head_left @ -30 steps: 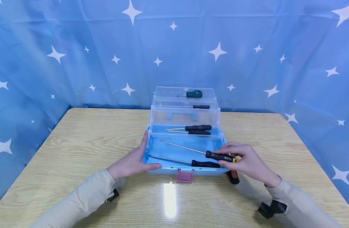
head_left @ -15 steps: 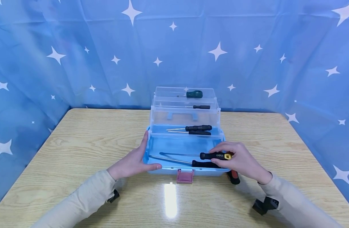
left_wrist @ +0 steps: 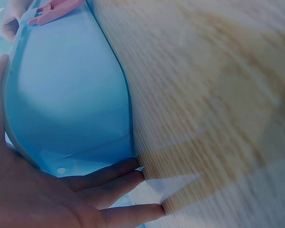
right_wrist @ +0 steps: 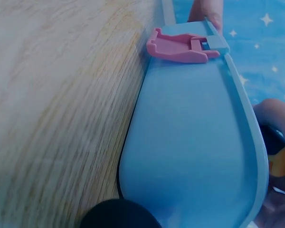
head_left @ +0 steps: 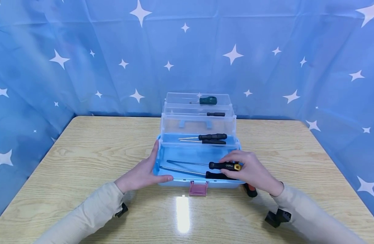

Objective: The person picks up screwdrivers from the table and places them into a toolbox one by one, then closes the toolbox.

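Observation:
A blue toolbox (head_left: pixel 174 183) with a pink latch (head_left: pixel 198 188) stands open on the table. My left hand (head_left: pixel 142 174) rests on its left end, thumb at the front rim; the left wrist view shows the straight fingers (left_wrist: pixel 109 188) spread beside the blue wall (left_wrist: pixel 71 85). In my right hand (head_left: pixel 251 169) I pinch a screwdriver (head_left: pixel 217 165) by its black handle with a yellow end (right_wrist: pixel 280 162). Its shaft points left, low over the box's floor. Another long screwdriver (head_left: pixel 215 175) lies along the front wall, its handle end partly behind my right hand.
Two screwdrivers (head_left: pixel 212 137) lie in the lower clear tray. Above, the raised trays hold a small black screwdriver (head_left: pixel 216 114) and a stubby green one (head_left: pixel 208 100). A black and red handle (head_left: pixel 251 190) lies at the box's right front corner. A starry curtain (head_left: pixel 187 61) hangs behind.
My right hand has moved left with the screwdriver and lowered it into the box, its shaft now more level beside the front one. My left hand has stayed put.

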`<action>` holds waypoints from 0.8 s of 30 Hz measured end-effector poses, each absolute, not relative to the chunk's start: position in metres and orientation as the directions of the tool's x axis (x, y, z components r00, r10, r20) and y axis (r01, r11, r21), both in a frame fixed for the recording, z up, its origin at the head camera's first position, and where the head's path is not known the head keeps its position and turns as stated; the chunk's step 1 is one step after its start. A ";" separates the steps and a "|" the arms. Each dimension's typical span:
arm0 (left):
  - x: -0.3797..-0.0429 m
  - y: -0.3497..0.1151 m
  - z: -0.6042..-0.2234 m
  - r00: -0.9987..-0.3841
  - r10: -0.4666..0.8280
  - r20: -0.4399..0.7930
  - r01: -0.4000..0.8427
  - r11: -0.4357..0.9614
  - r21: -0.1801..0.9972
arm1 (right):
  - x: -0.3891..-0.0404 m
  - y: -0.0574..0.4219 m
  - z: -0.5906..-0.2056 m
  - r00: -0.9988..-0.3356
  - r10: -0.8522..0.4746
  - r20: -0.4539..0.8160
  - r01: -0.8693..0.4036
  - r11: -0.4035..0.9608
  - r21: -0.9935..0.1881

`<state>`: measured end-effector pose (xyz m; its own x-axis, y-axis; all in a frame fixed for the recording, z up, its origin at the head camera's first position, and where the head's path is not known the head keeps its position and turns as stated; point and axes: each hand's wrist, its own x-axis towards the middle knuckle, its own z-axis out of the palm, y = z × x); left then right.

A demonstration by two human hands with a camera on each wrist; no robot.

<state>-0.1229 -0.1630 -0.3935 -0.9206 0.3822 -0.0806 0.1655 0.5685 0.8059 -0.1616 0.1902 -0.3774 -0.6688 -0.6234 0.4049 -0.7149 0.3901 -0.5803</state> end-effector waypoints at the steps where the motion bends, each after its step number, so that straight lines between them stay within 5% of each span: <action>1: -0.123 -0.163 -0.393 -0.921 0.381 -0.081 0.165 0.569 0.805 | -0.162 0.189 -0.378 -0.669 -0.624 0.405 -0.716 0.394 -0.576; 24: -0.123 -0.163 -0.394 -0.922 0.377 -0.086 0.153 0.561 0.814 | -0.161 0.179 -0.379 -0.750 -0.570 0.334 -0.632 0.473 -0.613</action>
<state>-0.1227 -0.1630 -0.3940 -0.9221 0.3772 -0.0863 0.1532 0.5609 0.8136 -0.1606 0.1787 -0.3786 -0.7505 -0.5705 0.3337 -0.6325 0.4733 -0.6132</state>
